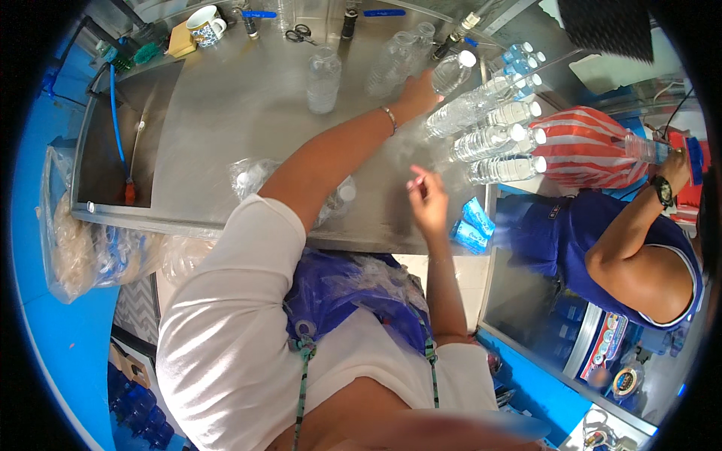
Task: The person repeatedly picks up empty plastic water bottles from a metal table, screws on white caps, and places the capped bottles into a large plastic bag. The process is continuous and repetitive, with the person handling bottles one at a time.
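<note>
My left hand (418, 99), with a bracelet at the wrist, reaches across the steel counter (226, 105). Its fingers close around the lower side of a clear plastic bottle (452, 74) with a white cap. Nearer to me, my right hand (429, 199) hovers above the counter with its fingers apart and nothing in it. Several capped clear bottles (487, 141) stand grouped just right of both hands. An uncapped bottle (323, 79) stands left of my left hand, and more clear bottles (389, 64) stand behind that hand. A clear plastic bag (331, 203) with white caps lies partly under my left arm.
Blue printed packets (474, 225) lie at the counter's right front corner. A sink (124, 143) opens at the left. Scissors (301, 34), a mug (205, 26) and a yellow sponge (181, 39) sit along the back. At right, a co-worker (624, 248) holds a bottle beside a red-striped bag (583, 146).
</note>
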A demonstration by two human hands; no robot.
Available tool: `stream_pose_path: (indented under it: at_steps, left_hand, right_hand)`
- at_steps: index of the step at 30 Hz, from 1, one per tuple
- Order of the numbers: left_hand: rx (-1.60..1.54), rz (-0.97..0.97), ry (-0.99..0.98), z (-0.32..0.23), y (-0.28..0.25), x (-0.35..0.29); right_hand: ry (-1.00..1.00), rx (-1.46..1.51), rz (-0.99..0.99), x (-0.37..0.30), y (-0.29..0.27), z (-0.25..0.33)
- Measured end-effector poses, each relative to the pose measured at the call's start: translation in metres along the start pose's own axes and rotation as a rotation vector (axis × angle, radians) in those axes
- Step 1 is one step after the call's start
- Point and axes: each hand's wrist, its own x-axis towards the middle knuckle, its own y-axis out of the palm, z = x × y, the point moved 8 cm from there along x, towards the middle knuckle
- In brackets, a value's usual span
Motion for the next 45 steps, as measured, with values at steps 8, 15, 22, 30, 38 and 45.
stream_pose_path:
  at_steps: [8,15,22,30,38,45]
  left_hand:
    - [0.077,0.168,0.175,-0.029,0.059,0.085]
    - [0.060,0.158,0.106,-0.016,0.063,0.089]
    - [-0.124,-0.007,0.300,-0.022,-0.018,-0.071]
    - [-0.634,0.146,0.014,0.046,-0.194,-0.309]
    - [-0.642,0.075,-0.260,0.207,-0.310,-0.521]
    - [0.066,-0.075,-1.036,0.469,-0.337,-0.745]
  right_hand:
    - [-0.055,0.089,0.333,-0.031,0.016,0.013]
    - [-0.157,0.082,0.508,-0.031,0.036,0.045]
    - [-0.143,0.316,0.555,-0.060,0.086,0.064]
    - [0.093,0.496,0.992,-0.135,0.227,0.112]
    - [0.056,0.344,1.376,-0.289,0.373,0.200]
    - [-0.430,-0.052,1.481,-0.356,0.489,0.241]
